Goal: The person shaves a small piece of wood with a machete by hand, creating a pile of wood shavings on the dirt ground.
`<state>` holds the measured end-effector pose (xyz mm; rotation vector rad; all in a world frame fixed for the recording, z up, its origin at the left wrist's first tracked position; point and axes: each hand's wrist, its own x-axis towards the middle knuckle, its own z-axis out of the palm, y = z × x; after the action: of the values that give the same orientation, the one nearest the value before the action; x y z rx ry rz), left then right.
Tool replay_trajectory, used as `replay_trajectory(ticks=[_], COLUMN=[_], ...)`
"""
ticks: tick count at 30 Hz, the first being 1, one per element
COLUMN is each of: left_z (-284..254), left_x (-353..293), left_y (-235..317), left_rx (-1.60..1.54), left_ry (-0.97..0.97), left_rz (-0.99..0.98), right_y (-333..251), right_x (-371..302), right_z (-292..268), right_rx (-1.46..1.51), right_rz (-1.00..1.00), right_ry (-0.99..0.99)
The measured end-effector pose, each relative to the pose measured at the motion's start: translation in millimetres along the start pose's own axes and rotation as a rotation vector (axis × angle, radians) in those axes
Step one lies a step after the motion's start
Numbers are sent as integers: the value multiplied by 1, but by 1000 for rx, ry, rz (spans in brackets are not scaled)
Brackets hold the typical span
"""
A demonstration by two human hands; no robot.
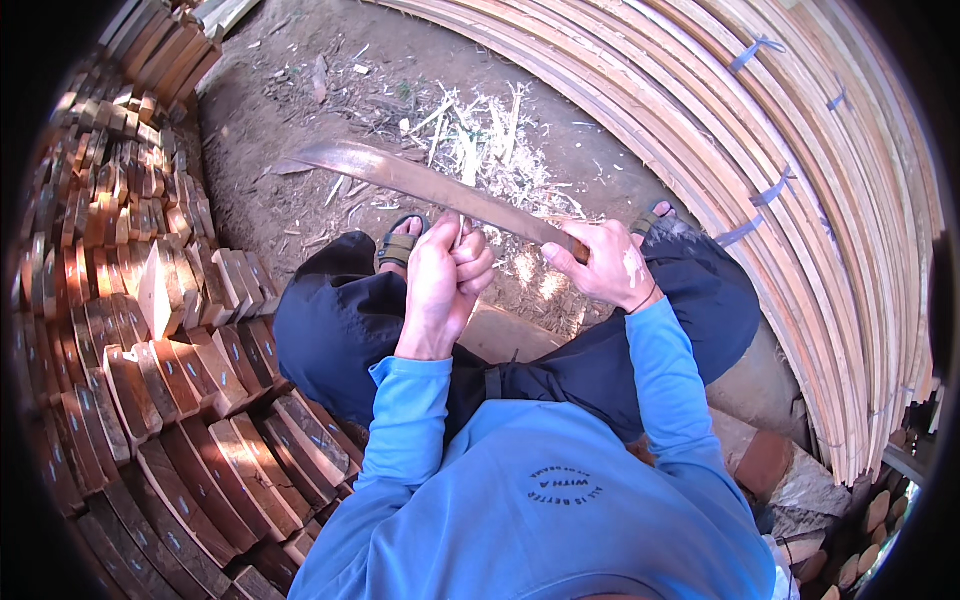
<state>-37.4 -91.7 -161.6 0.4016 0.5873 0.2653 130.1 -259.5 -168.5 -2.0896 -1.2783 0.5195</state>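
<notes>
A long machete [400,176] with a curved, worn blade lies slantwise in front of me, its tip toward the far left. Its handle is wrapped by my right hand [607,265], the thumb lying along the near side. My left hand [447,275] is closed in a fist just on the near side of the blade. A thin pale sliver of wood [461,232] pokes up from between its fingers, close against the blade's near edge. Most of the sliver is hidden inside the fist.
Pale shavings [490,150] are scattered on the dirt ground ahead, between my sandalled feet. Stacked wooden blocks [240,370] rise at my left. Long bent wooden strips [740,130], bundled with blue ties, curve along my right. Stones [790,480] lie at the lower right.
</notes>
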Motion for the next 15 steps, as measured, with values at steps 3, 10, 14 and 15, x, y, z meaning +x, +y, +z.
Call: replay_trajectory(ticks=[3, 10, 14, 15], left_z=[-2, 1, 8, 12], left_x=[-3, -11, -14, -12], left_y=[0, -3, 4, 4], left_rx=[-22, -38, 18, 58], left_ry=[-68, -188, -221, -203], left_rz=[-52, -154, -100, -37], right_y=[-8, 15, 29, 27], right_x=[1, 19, 20, 17], right_z=[-8, -6, -4, -5], right_rx=[21, -75, 16, 58], right_rz=[120, 224, 291, 280], right_ry=[17, 110, 177, 179])
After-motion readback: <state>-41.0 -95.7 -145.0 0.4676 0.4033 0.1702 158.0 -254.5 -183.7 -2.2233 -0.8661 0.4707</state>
